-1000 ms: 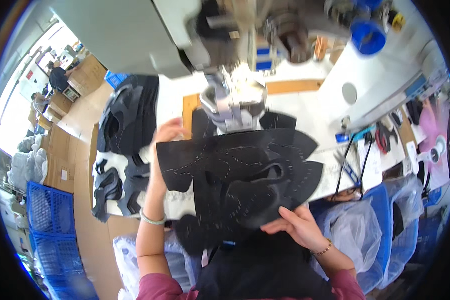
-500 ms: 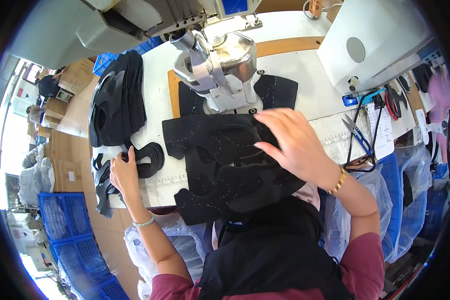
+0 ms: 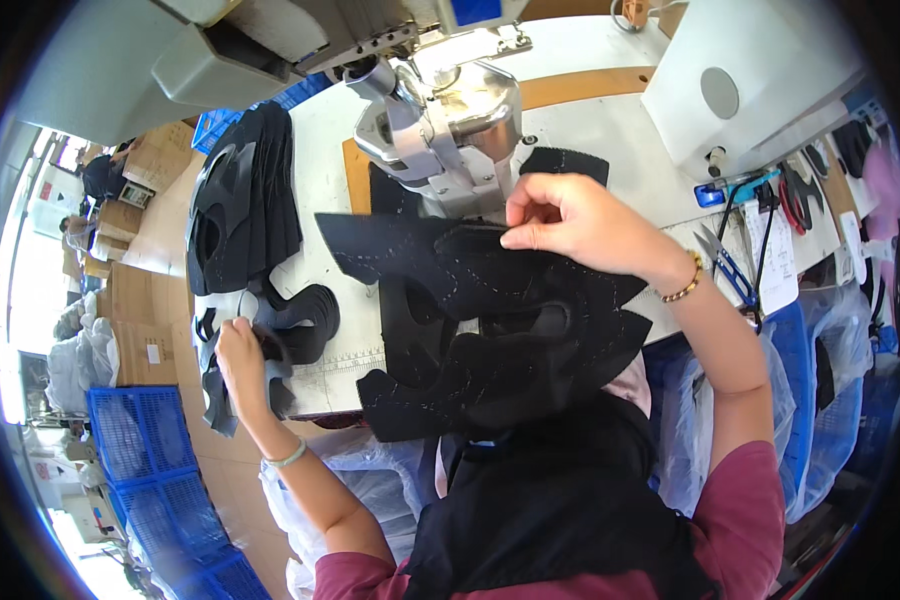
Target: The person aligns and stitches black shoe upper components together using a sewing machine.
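My right hand [image 3: 585, 228] is closed, with thumb and fingers pinching the upper edge of a black fabric panel [image 3: 450, 265] that has light dashed stitch lines and cut-out openings. The panel lies in front of the silver sewing machine head [image 3: 445, 125], its lower part reaching over my lap. Off to the left, my left hand [image 3: 240, 360] is closed on a dark curved fabric piece [image 3: 275, 368], slightly blurred, at the table edge. Beside it sits a pile of curved black pieces [image 3: 315, 312]. Behind that pile stands a stack of larger black panels [image 3: 255, 190].
Blue-handled snips [image 3: 727, 268], red-handled pliers [image 3: 798, 195] and a paper sheet [image 3: 775, 265] lie at the right. A white machine box [image 3: 690, 95] stands behind them. Plastic-lined blue bins [image 3: 805, 400] flank my right side. Blue crates [image 3: 140, 435] are on the floor at left.
My right hand has moved up and changed from spread fingers to a pinch on the panel's edge, which has lifted and shifted. My left hand has moved slightly down, with a curved piece displaced beside it.
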### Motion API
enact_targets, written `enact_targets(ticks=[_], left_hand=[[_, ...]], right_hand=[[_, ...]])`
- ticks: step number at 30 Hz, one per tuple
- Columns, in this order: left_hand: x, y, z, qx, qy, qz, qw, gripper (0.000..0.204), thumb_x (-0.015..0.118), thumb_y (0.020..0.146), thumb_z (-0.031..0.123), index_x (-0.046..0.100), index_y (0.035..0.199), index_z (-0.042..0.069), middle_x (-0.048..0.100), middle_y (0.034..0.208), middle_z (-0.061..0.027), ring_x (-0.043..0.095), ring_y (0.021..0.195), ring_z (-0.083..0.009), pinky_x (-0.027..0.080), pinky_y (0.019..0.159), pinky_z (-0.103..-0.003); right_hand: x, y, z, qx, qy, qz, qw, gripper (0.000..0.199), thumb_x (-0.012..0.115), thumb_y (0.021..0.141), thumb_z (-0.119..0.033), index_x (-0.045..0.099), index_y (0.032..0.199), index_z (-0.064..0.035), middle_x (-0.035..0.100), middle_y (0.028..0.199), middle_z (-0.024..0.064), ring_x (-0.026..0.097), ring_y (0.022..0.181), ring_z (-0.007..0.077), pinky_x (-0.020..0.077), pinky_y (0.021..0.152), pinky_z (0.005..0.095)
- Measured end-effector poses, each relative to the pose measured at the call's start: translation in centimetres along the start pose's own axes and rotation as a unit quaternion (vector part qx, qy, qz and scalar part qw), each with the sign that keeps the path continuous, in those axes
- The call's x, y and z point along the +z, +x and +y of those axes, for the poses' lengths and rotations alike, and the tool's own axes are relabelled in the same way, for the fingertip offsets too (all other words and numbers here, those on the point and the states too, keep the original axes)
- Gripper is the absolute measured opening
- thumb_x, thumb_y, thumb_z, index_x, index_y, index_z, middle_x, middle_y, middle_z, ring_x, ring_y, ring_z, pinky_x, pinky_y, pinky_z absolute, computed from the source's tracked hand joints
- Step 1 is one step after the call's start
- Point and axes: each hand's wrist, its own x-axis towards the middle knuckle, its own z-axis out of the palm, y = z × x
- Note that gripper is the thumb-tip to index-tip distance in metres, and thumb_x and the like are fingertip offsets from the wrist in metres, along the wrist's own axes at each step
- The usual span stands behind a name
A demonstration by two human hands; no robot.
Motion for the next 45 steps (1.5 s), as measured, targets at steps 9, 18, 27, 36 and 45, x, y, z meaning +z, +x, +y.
enact_targets(ticks=[9,18,27,36,45], left_hand=[[-5.1,-2.4,-0.5,-0.005,-0.555,0.131,0.822,0.05,0.036,0.095,0.038,0.055,0.079,-0.005,0.06,0.076,-0.015,0.062,0.072,-0.0213,0.05,0.071,-0.031],[-6.3,-12.1,21.0,0.022,-0.595,-0.143,0.79,0.018,0.047,0.096,0.02,0.044,0.083,0.009,0.045,0.058,-0.0003,0.042,0.042,-0.0054,0.034,0.035,-0.017],[-2.7,-10.6,22.8,0.121,-0.561,-0.122,0.81,0.023,0.052,0.094,0.017,0.05,0.079,0.0,0.051,0.054,-0.0018,0.044,0.048,-0.0046,0.035,0.044,-0.021],[-8.4,-8.6,21.5,0.368,-0.236,0.267,0.859,0.03,0.077,0.07,0.021,0.06,0.09,0.006,0.058,0.093,-0.008,0.057,0.083,-0.0245,0.044,0.071,-0.035],[-10.4,-5.1,22.3,0.326,-0.522,-0.096,0.782,0.035,0.065,0.08,0.0,0.054,0.113,0.003,0.064,0.087,-0.0033,0.057,0.075,-0.0079,0.046,0.069,-0.021]], right_hand=[[-2.1,-0.2,-3.5,-0.016,0.02,0.025,0.999,0.024,0.07,0.076,-0.021,0.062,0.081,0.0008,0.063,0.074,0.0091,0.059,0.07,0.0156,0.0461,0.067,0.0267],[-2.8,-0.2,-2.5,-0.024,0.014,0.02,0.999,0.025,0.069,0.077,-0.021,0.063,0.087,0.0013,0.065,0.08,0.0115,0.061,0.073,0.0171,0.0469,0.069,0.0289],[-1.3,-0.3,-3.5,-0.137,-0.092,0.06,0.984,0.03,0.055,0.082,-0.015,0.06,0.105,0.003,0.063,0.095,0.0213,0.062,0.085,0.0331,0.0478,0.075,0.0361],[-1.7,-1.8,-6.8,-0.224,-0.151,0.086,0.959,0.013,0.064,0.081,-0.013,0.061,0.088,-0.0021,0.057,0.078,0.0108,0.056,0.068,0.0283,0.0439,0.06,0.0336],[-3.1,-3.2,-10.6,-0.287,-0.416,0.306,0.807,0.041,0.073,0.071,-0.023,0.06,0.107,-0.0067,0.051,0.108,0.0088,0.051,0.093,0.0252,0.0402,0.077,0.0356]])
